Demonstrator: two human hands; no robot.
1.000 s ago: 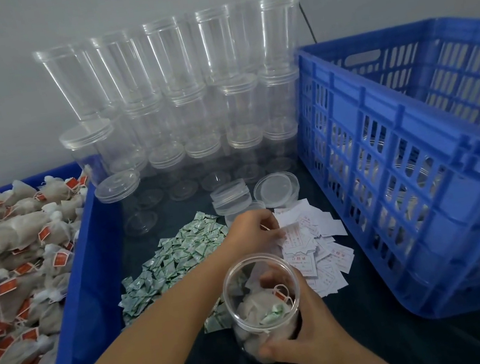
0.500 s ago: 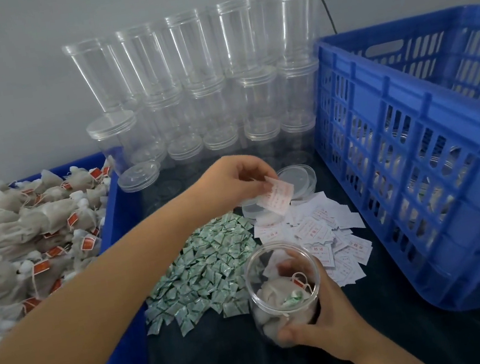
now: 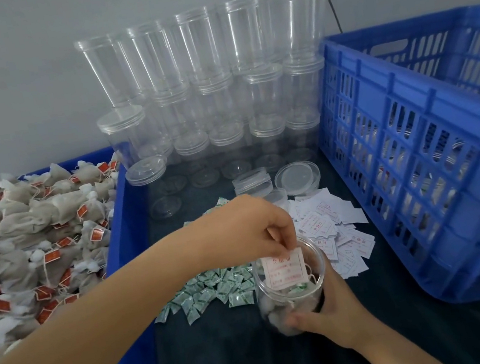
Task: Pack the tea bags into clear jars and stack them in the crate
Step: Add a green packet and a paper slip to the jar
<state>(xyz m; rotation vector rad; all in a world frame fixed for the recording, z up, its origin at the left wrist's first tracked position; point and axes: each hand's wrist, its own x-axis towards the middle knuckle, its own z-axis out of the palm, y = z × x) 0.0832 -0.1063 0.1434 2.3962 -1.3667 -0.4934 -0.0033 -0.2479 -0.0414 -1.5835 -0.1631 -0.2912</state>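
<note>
My right hand [image 3: 325, 310] wraps round the lower wall of the open clear plastic jar [image 3: 291, 287], fingers curled behind it and thumb across the front, prob. to keep it upright and steady while the other hand loads it. My left hand [image 3: 249, 227] hovers right over the jar mouth, thumb & fingertips pinching the top edge of a small white paper slip with red print [image 3: 284, 270], which hangs half inside the rim; held by the edge, I'd say, so it drops in flat against the wall w/o catching. Inside the jar, under the slip, I see beige tea bags and a green-white sachet, so filling looks near done; the lid isn't on yet. Just beyond my left hand lie the loose clear round lids [image 3: 296, 176], close enough to grab next. The pile of white slips [image 3: 339, 229] sits just right of the left hand, the green-white sachets [image 3: 215, 289] just under the left wrist. Left of my left forearm is the blue tub heaped with beige tea bags with red tags [image 3: 21, 235]. The blue slatted plastic crate [image 3: 428, 170] stands right of my right hand, w/in easy reach for stacking; contents hard to tell through the slats. Empty clear jars [image 3: 218, 91] are stacked beyond both hands, against the wall.
</note>
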